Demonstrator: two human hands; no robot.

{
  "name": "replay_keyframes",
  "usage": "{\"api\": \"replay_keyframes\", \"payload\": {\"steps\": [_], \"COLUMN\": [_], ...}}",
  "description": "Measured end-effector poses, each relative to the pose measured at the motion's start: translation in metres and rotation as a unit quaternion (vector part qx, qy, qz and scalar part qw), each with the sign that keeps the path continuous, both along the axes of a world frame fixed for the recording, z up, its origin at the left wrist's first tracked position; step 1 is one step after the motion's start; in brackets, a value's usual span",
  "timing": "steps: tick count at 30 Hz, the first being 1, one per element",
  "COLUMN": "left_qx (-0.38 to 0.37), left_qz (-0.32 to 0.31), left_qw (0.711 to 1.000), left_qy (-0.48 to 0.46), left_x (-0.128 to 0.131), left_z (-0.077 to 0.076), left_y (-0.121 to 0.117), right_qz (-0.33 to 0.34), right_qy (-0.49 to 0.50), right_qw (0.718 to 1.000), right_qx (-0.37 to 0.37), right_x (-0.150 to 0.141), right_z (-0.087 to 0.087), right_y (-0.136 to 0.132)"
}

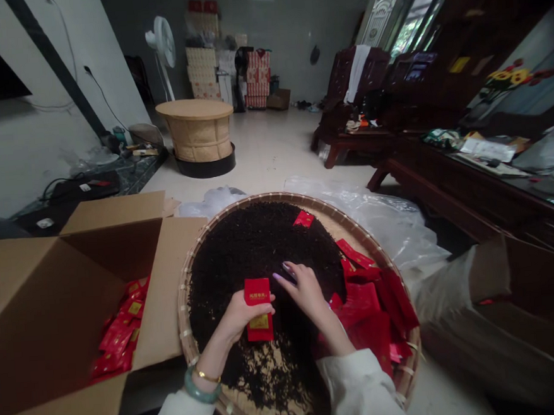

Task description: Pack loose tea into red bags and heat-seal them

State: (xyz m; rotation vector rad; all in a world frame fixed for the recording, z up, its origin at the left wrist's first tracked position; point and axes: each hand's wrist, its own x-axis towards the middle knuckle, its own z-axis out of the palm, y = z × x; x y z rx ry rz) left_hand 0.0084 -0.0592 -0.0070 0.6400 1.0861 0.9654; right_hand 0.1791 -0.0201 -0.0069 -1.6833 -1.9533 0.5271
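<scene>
My left hand [250,309] grips an upright red packet [256,287] with gold lettering, thumb across its front. Just to its right, my right hand [303,286] hovers over dark loose leaves that look like dried tea [241,241]. Its fingers are bent and a gap shows between thumb and forefinger, with nothing visible in it. The leaves spread over a round woven bamboo tray [185,302]. Red packets [366,296] are heaped at the tray's right side, partly under my right forearm. One small red packet [303,218] lies on the leaves near the far rim.
To the left stands an open cardboard box [24,326] holding several red packets [124,329]. Another open box [457,283] is at the right. Clear plastic sheeting [377,216] lies behind the tray. Farther off are a round drum-shaped stand [200,134] and a dark wooden table [436,177].
</scene>
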Motion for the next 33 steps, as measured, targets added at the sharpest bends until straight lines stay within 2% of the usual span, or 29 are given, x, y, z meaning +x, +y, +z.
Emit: {"api": "replay_keyframes", "payload": {"steps": [3, 5, 7, 11, 14, 17, 21, 25, 30, 33], "left_qx": [-0.002, -0.001, 0.001, 0.002, 0.015, 0.037, 0.066, 0.086, 0.096, 0.103], "left_qz": [0.024, 0.031, 0.032, 0.026, 0.009, -0.022, -0.061, -0.071, -0.084, -0.097], "left_qw": [1.0, 1.0, 0.999, 1.0, 1.0, 0.998, 0.993, 0.989, 0.987, 0.986], "left_qy": [-0.001, -0.005, -0.007, -0.004, 0.008, 0.034, 0.073, 0.098, 0.099, 0.09], "left_x": [0.0, 0.001, 0.001, 0.0, 0.001, 0.001, 0.0, -0.001, 0.0, 0.002], "left_z": [0.0, 0.0, 0.0, 0.001, 0.001, 0.001, -0.002, -0.005, -0.004, -0.004], "left_y": [0.001, 0.001, 0.001, 0.0, 0.0, -0.001, -0.001, 0.0, 0.0, -0.001], "right_qz": [-0.027, -0.026, -0.013, 0.018, 0.043, 0.097, 0.191, 0.212, 0.214, 0.22], "right_qy": [-0.196, -0.23, -0.193, -0.014, 0.108, 0.17, 0.159, 0.119, 0.023, 0.01], "right_qw": [0.979, 0.97, 0.979, 0.997, 0.989, 0.973, 0.957, 0.959, 0.965, 0.964], "right_qx": [-0.053, -0.07, -0.069, -0.079, -0.086, -0.123, -0.152, -0.143, -0.148, -0.151], "right_x": [0.014, 0.018, 0.022, 0.036, 0.045, 0.041, 0.025, 0.017, 0.013, 0.006], "right_z": [-0.006, -0.012, -0.019, -0.023, -0.014, 0.003, 0.029, 0.046, 0.053, 0.054], "right_y": [-0.001, -0.002, 0.0, 0.009, 0.012, 0.008, -0.002, -0.004, -0.003, -0.005]}}
